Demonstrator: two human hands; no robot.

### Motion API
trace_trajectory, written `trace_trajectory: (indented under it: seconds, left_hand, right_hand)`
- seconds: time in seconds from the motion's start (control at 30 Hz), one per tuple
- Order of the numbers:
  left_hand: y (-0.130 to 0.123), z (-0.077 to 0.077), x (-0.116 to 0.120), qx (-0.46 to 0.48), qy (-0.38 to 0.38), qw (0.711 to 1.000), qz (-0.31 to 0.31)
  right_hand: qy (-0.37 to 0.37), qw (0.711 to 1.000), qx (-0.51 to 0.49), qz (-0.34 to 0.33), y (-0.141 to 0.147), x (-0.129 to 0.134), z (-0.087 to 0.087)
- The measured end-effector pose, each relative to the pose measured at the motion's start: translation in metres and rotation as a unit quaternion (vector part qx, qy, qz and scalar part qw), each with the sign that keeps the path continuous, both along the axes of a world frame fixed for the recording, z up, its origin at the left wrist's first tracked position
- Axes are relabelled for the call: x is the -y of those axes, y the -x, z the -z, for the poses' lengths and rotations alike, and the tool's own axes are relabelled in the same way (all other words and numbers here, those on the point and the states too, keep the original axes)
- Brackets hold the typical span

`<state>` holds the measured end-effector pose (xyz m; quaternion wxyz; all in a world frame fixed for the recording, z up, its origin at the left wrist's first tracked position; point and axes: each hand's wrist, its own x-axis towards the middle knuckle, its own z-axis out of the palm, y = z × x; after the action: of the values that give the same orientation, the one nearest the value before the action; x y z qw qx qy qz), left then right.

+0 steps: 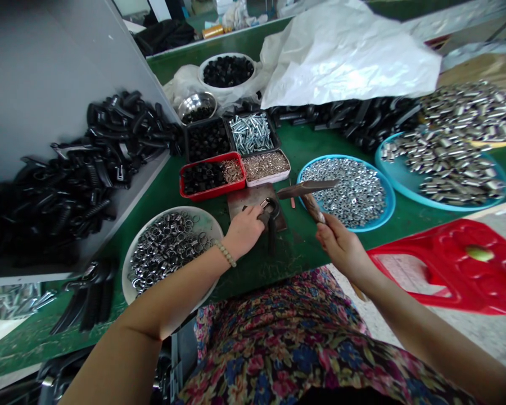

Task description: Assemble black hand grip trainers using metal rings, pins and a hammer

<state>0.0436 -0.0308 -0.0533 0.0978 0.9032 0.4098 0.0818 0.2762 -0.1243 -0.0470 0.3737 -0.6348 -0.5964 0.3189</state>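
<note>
The left hand [244, 232] held a black plastic part [266, 219] down on a steel plate [240, 201], its fingers [253, 220] curled closed over the part for steady support. The plate lay on the green surface [297, 152]. The right hand [341, 250] gripped a flat-bladed tool [307, 189] with its fingers closed on the brownish handle, the blade near the part. A blue tray [346, 226] of hex nuts [343, 191] stood just beyond.
</note>
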Motion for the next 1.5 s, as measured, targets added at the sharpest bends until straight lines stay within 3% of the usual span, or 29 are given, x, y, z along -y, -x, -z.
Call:
trace_trajectory:
  seconds: [0.07,0.2,0.3,0.43,0.6,0.7,0.77,0.87,0.93,1.03,1.1,1.17,1.27,1.37,1.43,1.5]
  left_hand:
    - [0.004,-0.001,0.005,0.041,0.010,0.999,-0.008]
    - [0.024,-0.003,0.025,0.132,0.032,0.986,-0.095]
    - [0.039,-0.002,0.043,0.113,0.028,0.987,-0.107]
    - [0.045,0.002,0.051,0.065,0.050,0.993,-0.087]
    - [0.042,0.005,0.053,0.051,0.037,0.995,-0.071]
    - [0.048,0.000,0.051,0.053,0.045,0.995,-0.065]
    - [0.056,-0.011,0.035,0.073,0.041,0.994,-0.077]
    - [0.071,-0.036,-0.018,0.119,-0.025,0.980,-0.157]
    - [0.076,-0.051,-0.064,0.102,-0.092,0.971,-0.195]
    - [0.070,-0.060,-0.121,0.011,-0.101,0.980,-0.173]
    - [0.061,-0.056,-0.141,-0.028,-0.086,0.983,-0.161]
    - [0.054,-0.050,-0.148,-0.033,-0.081,0.984,-0.158]
    - [0.053,-0.048,-0.144,-0.012,-0.086,0.980,-0.180]
    - [0.059,-0.057,-0.126,0.061,-0.085,0.971,-0.217]
    - [0.063,-0.064,-0.105,0.159,-0.045,0.959,-0.232]
    - [0.064,-0.064,-0.077,0.289,0.047,0.927,-0.233]
  right_hand:
    - [0.010,0.999,0.037,-0.012,0.002,0.000,-0.004]
    - [0.015,0.990,0.117,-0.072,0.011,-0.001,-0.023]
    - [-0.012,0.986,0.141,-0.086,0.019,-0.005,-0.038]
    - [0.057,0.971,0.191,-0.132,0.026,-0.012,-0.050]
    - [0.015,0.977,0.181,-0.112,0.035,-0.012,-0.049]
    - [0.041,0.964,0.215,-0.152,0.028,-0.010,-0.038]
    - [0.002,0.960,0.251,-0.127,0.006,-0.013,-0.027]
    - [-0.063,0.927,0.370,0.014,-0.048,-0.025,-0.011]
    - [-0.033,0.892,0.447,0.065,-0.084,-0.037,-0.004]
    - [0.001,0.857,0.512,0.066,-0.107,-0.050,-0.002]
    - [-0.030,0.839,0.539,0.070,-0.092,-0.051,-0.004]
    - [-0.059,0.840,0.535,0.071,-0.055,-0.048,-0.008]
    - [0.013,0.898,0.437,-0.040,0.019,-0.045,-0.014]
    - [0.078,0.918,0.377,-0.099,0.071,-0.051,-0.016]
    - [0.092,0.943,0.311,-0.078,0.081,-0.057,-0.013]
    - [0.122,0.981,0.137,-0.055,0.076,-0.059,-0.009]
